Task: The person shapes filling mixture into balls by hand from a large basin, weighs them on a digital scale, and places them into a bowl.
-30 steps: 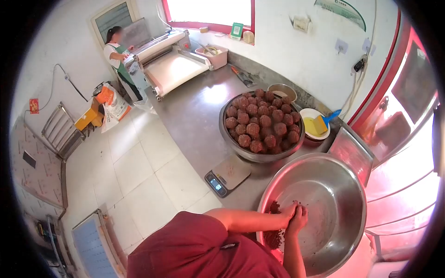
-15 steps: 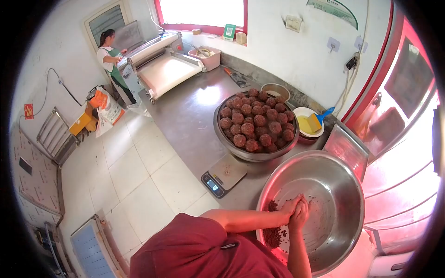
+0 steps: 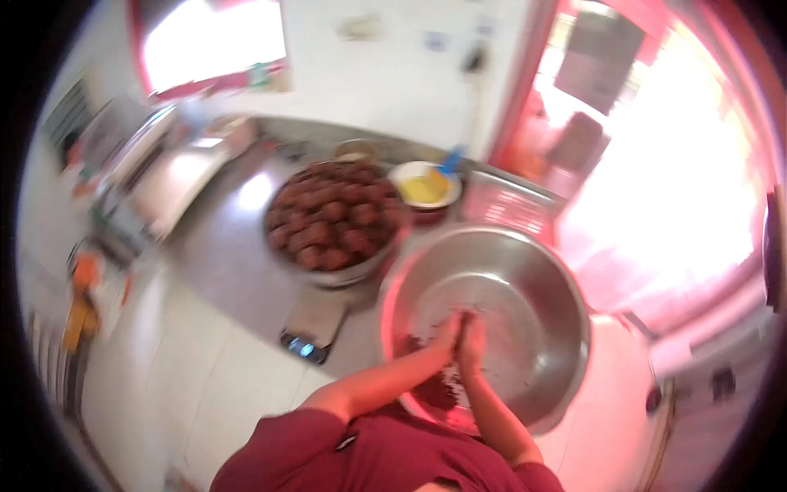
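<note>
My left hand point(image 3: 447, 338) and my right hand point(image 3: 471, 348) are pressed together, palm to palm, above a wide steel basin point(image 3: 541, 287). Whatever lies between the palms is hidden, and motion blurs the fingers. Below my left wrist, a dark red crumbly mixture point(image 3: 438, 392) is heaped along the near left side of the basin, with loose crumbs scattered around it. Left of the basin stands a steel bowl point(image 3: 332, 281) piled with many dark red-brown balls point(image 3: 332, 213).
A digital scale point(image 3: 316, 328) sits at the counter's front edge. Behind the basin are a white bowl of yellow liquid point(image 3: 424, 187), a blue-handled brush point(image 3: 451, 161) and a metal tray point(image 3: 512, 201). A roller machine point(image 3: 176, 176) stands far left, with a person point(image 3: 70, 148) beside it.
My view has swung to the right, so the counter and basin sit further left in it. Both hands stay pressed together over the basin, their fingers now pointing more straight ahead.
</note>
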Demonstrator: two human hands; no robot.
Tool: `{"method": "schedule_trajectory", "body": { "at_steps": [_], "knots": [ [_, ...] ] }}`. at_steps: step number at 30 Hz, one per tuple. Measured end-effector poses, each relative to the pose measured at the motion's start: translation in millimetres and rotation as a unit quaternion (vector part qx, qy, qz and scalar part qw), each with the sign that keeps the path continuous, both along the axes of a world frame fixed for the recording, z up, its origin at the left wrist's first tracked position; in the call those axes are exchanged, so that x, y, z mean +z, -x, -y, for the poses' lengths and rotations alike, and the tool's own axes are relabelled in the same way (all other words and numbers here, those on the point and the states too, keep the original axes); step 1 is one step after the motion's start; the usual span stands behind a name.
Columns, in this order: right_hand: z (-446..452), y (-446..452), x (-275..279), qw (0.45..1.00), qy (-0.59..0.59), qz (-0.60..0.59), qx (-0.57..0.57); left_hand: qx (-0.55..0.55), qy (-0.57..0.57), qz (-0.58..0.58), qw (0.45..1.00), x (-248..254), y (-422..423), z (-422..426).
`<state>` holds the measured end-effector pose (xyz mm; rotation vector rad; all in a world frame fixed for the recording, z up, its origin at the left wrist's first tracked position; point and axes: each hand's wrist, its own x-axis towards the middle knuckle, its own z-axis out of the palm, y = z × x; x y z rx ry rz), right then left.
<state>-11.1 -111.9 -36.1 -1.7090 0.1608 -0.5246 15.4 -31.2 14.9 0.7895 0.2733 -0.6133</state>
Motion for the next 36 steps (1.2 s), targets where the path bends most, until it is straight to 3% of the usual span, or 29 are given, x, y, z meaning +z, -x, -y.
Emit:
{"method": "schedule_trajectory", "body": {
  "at_steps": [2,3,5,8,10,17,20,23,25,26,28,30,32,36],
  "knots": [
    [-2.9,11.2,48.6,0.998,-0.043,-0.008,0.034,-0.018,0.164,-0.057,0.985,-20.7,-0.3,-4.3],
    [0.8,11.9,72.5,0.994,-0.103,-0.039,0.017,-0.053,0.131,-0.039,0.989,5.0,4.4,-9.7],
    [15.7,9.4,97.9,0.979,0.194,0.052,0.046,-0.074,0.125,-0.021,0.989,17.8,8.0,-10.1],
    [10.5,16.9,91.0,0.941,0.321,0.083,0.062,-0.047,0.200,-0.038,0.978,-2.5,-0.6,-5.1],
    [0.9,23.4,89.9,0.935,0.329,0.131,0.028,-0.039,0.245,-0.081,0.965,-19.2,-1.2,-5.8],
    [-13.2,32.0,50.3,0.956,0.261,0.129,0.038,-0.015,0.143,-0.055,0.988,-86.7,2.4,-10.7],
    [2.9,17.1,55.8,0.950,0.299,0.042,0.079,-0.036,0.082,-0.022,0.996,-18.2,1.8,-12.1],
    [15.9,7.6,62.5,0.988,0.151,0.002,-0.032,-0.140,0.044,-0.055,0.988,43.3,1.4,-18.8],
    [11.5,21.5,76.3,0.963,0.266,-0.019,0.039,-0.200,0.063,0.079,0.975,-48.4,-19.9,-28.8],
    [6.6,27.8,78.7,0.945,0.318,-0.031,0.072,-0.197,0.105,0.023,0.974,-31.2,-17.1,-29.3],
    [0.5,20.0,76.2,0.959,0.280,-0.035,0.036,-0.183,0.181,-0.095,0.962,8.0,-10.3,-29.9],
    [2.8,13.0,76.8,0.956,0.290,-0.035,0.032,-0.170,0.201,-0.111,0.958,19.5,-2.6,-25.1],
    [-1.1,18.7,74.1,0.945,0.323,0.034,0.031,-0.154,0.239,-0.082,0.955,-54.2,-24.0,-28.0],
    [-16.1,28.1,64.3,0.942,0.308,0.134,0.020,-0.086,0.218,-0.119,0.965,-60.8,-5.4,-21.8]
  ]
}}
